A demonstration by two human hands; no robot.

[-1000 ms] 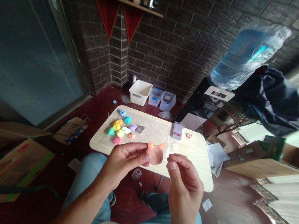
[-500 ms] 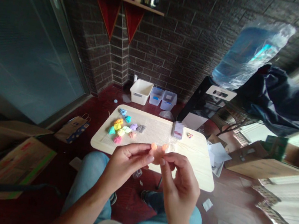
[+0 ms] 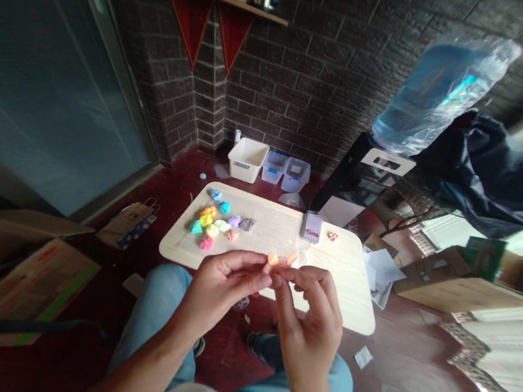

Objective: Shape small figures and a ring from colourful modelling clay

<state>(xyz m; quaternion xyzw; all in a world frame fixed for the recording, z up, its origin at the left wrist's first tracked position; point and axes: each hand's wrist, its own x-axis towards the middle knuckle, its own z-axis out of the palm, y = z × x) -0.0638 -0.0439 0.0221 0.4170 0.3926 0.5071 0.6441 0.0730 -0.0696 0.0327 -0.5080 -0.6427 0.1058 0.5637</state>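
Note:
Between my fingertips, above the near edge of the low table point(image 3: 345, 294), is a small lump of orange modelling clay point(image 3: 273, 259) with two rounded bits sticking up. My left hand point(image 3: 224, 282) pinches its left side between thumb and fingers. From the right, my right hand point(image 3: 310, 314) presses on it with thumb and forefinger, covering much of its lower part. Several coloured clay lumps lie at the table's left, among them a pink one point(image 3: 206, 242), a grey one point(image 3: 248, 224) and a teal one point(image 3: 224, 207).
A phone-like slab point(image 3: 312, 227) and a small cluster of coloured beads point(image 3: 333, 236) rest on the table's right half. Behind it stand a white bin point(image 3: 247, 161), clear plastic boxes point(image 3: 296, 176) and a water dispenser point(image 3: 357, 177). Cardboard boxes point(image 3: 26, 285) flank both sides.
My right hand has shifted slightly left, bringing its fingertips closer to my left hand's. The orange clay has turned a little and is more covered by the fingers.

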